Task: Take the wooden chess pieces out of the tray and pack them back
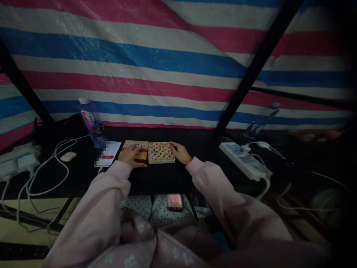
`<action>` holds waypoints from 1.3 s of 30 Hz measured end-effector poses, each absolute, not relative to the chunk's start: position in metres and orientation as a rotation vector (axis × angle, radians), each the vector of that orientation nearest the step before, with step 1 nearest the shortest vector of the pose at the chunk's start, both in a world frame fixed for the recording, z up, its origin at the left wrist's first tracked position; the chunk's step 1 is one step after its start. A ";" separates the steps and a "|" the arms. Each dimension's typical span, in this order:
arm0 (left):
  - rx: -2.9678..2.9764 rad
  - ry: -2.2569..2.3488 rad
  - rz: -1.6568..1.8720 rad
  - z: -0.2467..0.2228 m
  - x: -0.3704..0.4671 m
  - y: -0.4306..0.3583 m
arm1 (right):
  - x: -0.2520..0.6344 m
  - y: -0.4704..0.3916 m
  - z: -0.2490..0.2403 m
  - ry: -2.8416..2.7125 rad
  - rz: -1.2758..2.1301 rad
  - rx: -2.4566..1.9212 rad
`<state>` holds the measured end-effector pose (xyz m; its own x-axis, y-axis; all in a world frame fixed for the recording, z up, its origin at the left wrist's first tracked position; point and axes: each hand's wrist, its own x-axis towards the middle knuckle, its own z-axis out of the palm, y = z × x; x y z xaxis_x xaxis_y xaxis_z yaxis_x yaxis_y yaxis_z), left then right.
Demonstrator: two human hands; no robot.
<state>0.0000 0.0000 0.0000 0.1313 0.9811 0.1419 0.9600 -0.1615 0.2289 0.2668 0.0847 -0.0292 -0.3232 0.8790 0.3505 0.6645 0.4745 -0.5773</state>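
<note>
A shallow white box (162,162) of Chinese chess pieces (161,151) lies on the black table in front of me. Its round pieces stand in rows, with red characters at the back and black ones nearer me. Just left of it is a tan and brown printed box lid (144,153). My left hand (129,155) rests over this lid, open, its fingers spread and its thumb apart, covering part of the print. Along the right edge of the box lies my right hand (180,153), open, fingers stretched toward the back corner.
A phone (111,153) lies left of the lid. Behind it leans a clear bottle (92,123), with an earbud case (68,156) and white cables nearby. A power strip (242,160) sits right, before another bottle (262,121). A striped sheet (145,67) hangs behind the table.
</note>
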 end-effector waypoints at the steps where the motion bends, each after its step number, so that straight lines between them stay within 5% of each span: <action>1: 2.289 1.988 0.410 -0.002 0.004 0.000 | 0.267 0.085 -0.029 -2.095 0.435 -1.277; 39: 2.180 2.037 0.414 -0.017 0.047 0.002 | 0.269 0.082 -0.025 -2.076 0.375 -1.243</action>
